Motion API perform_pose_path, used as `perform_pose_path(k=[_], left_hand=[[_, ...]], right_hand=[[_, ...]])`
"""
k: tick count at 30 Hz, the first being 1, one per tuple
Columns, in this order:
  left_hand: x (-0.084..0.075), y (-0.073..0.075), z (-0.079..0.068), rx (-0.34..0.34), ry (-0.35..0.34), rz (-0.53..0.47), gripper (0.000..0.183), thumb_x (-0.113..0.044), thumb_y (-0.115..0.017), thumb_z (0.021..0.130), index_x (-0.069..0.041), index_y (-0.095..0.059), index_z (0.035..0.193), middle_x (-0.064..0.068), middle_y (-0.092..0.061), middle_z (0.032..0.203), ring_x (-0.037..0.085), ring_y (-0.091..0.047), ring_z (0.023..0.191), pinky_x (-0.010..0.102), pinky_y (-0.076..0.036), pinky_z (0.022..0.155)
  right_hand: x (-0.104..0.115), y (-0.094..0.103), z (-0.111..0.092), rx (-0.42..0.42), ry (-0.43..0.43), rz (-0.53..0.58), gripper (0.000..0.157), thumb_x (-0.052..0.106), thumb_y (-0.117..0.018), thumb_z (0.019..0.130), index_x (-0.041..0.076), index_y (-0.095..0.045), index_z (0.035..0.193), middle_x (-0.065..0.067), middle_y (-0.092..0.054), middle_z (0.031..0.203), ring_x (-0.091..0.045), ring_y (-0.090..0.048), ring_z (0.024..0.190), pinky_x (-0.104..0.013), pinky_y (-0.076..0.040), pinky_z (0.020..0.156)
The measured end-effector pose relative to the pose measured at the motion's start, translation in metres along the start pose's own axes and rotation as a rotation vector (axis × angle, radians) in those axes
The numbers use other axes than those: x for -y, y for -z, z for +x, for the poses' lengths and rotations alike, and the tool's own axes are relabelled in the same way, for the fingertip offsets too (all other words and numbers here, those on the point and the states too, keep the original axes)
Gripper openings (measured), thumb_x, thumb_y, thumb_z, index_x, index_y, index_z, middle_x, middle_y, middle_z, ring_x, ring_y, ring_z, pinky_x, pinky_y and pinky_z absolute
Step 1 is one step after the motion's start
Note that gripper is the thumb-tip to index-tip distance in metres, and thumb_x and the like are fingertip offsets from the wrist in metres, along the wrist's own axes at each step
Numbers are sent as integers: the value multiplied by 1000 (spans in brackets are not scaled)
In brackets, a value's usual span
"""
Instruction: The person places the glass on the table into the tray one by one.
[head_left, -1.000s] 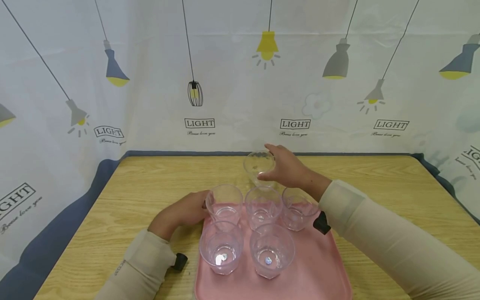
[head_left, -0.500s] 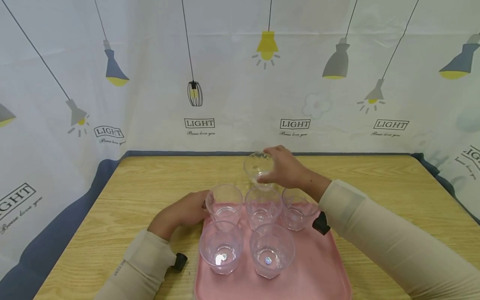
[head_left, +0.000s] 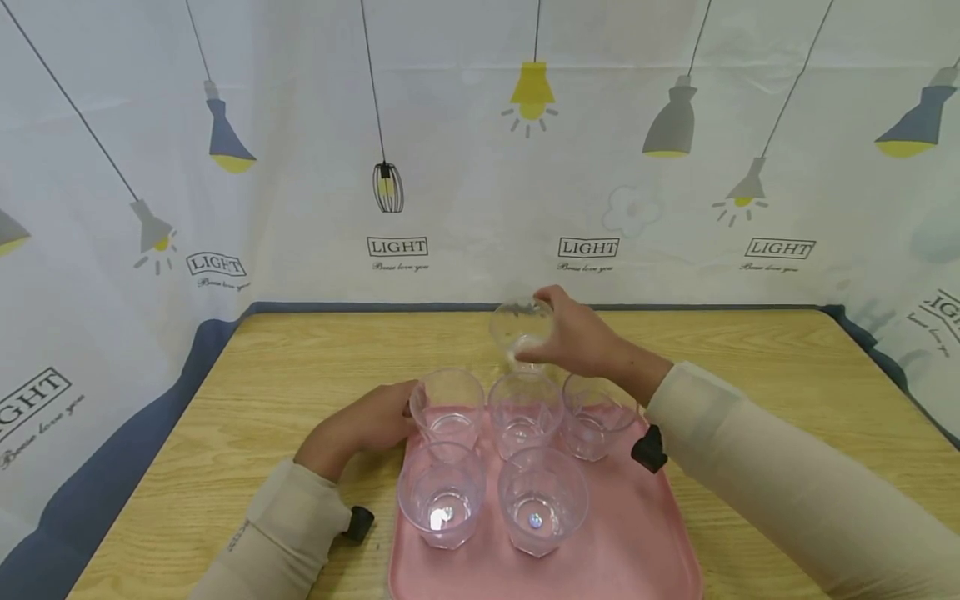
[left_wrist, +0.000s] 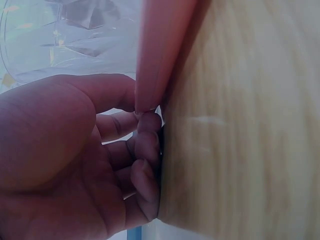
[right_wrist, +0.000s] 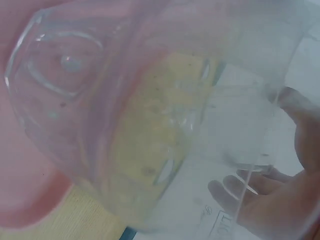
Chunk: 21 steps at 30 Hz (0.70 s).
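Observation:
Beyond the far edge of the pink tray [head_left: 630,542], my right hand [head_left: 583,337] grips a clear plastic cup [head_left: 506,329] between thumb and fingers. My left hand [head_left: 367,425] holds the tray's far left corner, beside a clear cup [head_left: 450,400] on it. The left wrist view shows the thumb against the tray's edge [left_wrist: 162,55] and the other fingers curled under it, close to the wooden tabletop. In the right wrist view, a nearer cup [right_wrist: 65,100] on the tray partly covers the right hand [right_wrist: 280,205] and its cup.
Several clear cups stand upright on the tray in two rows, among them a back middle cup [head_left: 525,417], a back right cup [head_left: 592,425] and a front cup [head_left: 542,500]. A wooden table [head_left: 300,358] lies around the tray. A white curtain [head_left: 480,167] printed with lamps hangs behind.
The right hand and its cup have shifted slightly up and to the right in the head view. The left hand, the tray and the cups on it have stayed in place.

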<state>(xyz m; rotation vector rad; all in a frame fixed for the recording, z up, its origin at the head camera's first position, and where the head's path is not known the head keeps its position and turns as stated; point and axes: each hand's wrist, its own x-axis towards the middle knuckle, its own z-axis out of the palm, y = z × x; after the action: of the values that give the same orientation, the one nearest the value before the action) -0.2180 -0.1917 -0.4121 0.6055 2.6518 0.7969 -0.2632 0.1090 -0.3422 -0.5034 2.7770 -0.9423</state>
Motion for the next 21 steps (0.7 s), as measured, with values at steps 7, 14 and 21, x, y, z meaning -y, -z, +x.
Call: perform_pose_path(k=[7, 14, 21], left_hand=[[1, -2, 1, -9, 3, -15, 19, -23, -59, 100, -11, -62, 114, 10, -69, 120, 31, -60, 122, 50, -48, 104], [-1, -2, 0, -5, 0, -13, 16, -22, -59, 100, -10, -61, 111, 12, -69, 119, 32, -61, 120, 51, -49, 103], [-2, -1, -1, -4, 0, -17, 11, -21, -63, 98, -12, -59, 102, 7, -68, 109, 25, -62, 111, 49, -51, 98]], right_hand=[[-2, 10, -10, -66, 31, 96, 91, 33, -81, 83, 6, -25, 149, -15, -38, 158, -36, -52, 132, -50, -49, 98], [1, 22, -26, -155, 85, 196, 92, 35, -80, 85, 9, -24, 153, -11, -44, 153, -32, -45, 139, -53, -48, 102], [5, 33, -47, -237, 97, 204, 88, 38, -81, 84, 16, -32, 153, -7, -50, 149, -30, -51, 133, -52, -46, 107]])
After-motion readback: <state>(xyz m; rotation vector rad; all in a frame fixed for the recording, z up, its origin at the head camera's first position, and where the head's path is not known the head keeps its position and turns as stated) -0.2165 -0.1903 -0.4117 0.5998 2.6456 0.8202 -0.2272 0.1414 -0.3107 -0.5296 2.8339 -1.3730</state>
